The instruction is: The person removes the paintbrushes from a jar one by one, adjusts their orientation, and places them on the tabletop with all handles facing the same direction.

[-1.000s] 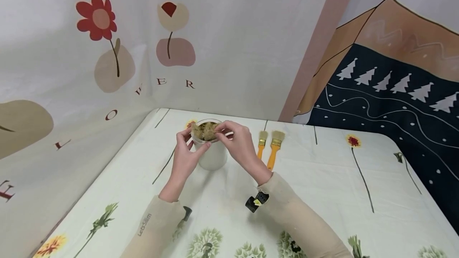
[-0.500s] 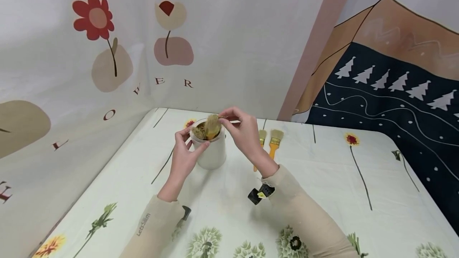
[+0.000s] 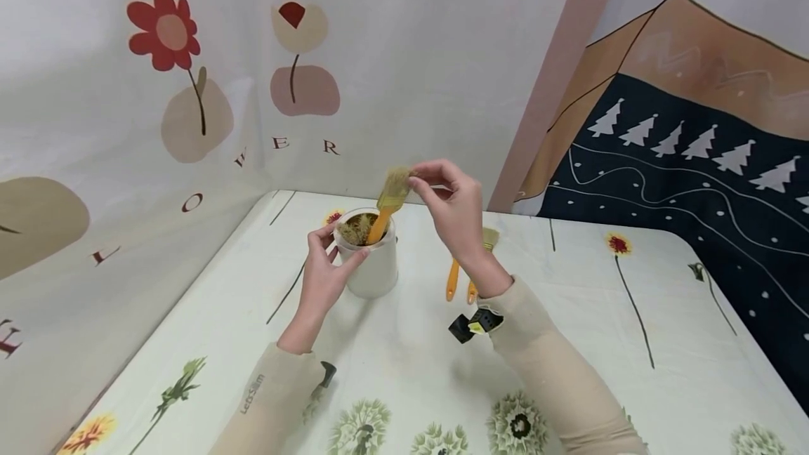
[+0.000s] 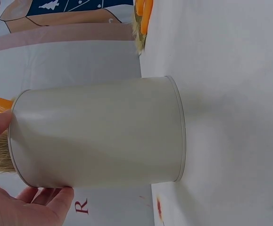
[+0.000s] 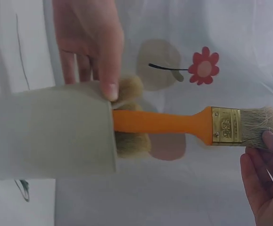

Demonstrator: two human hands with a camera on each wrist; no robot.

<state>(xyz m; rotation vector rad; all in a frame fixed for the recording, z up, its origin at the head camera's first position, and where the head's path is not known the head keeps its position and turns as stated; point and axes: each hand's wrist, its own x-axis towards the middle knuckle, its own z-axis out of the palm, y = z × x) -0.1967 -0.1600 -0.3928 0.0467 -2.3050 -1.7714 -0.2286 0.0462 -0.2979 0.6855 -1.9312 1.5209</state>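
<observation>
My right hand [image 3: 456, 206] pinches the bristles of a paintbrush [image 5: 164, 122] with an orange handle and a brass-coloured band. The brush stands bristles up, its handle end still inside a pale grey-white cylindrical container [image 3: 374, 276]. Around the container's rim curl the fingers and thumb of my left hand [image 3: 325, 269], steadying it upright on the table. Bristle heads of other brushes [image 5: 132, 143] poke out of the opening beside the orange handle. In the left wrist view the container's smooth side [image 4: 98, 134] fills the middle, with my thumb at its rim.
Right of the container, two paintbrushes [image 3: 453, 279] with orange handles lie on the table, partly hidden behind my right wrist. A flower-print cloth [image 3: 569, 314] covers the table. Printed curtains [image 3: 404, 90] hang close behind its back edge.
My right hand has moved up and to the right, drawing the paintbrush upward, so its band and handle now show above the rim. My left hand stays on the container.
</observation>
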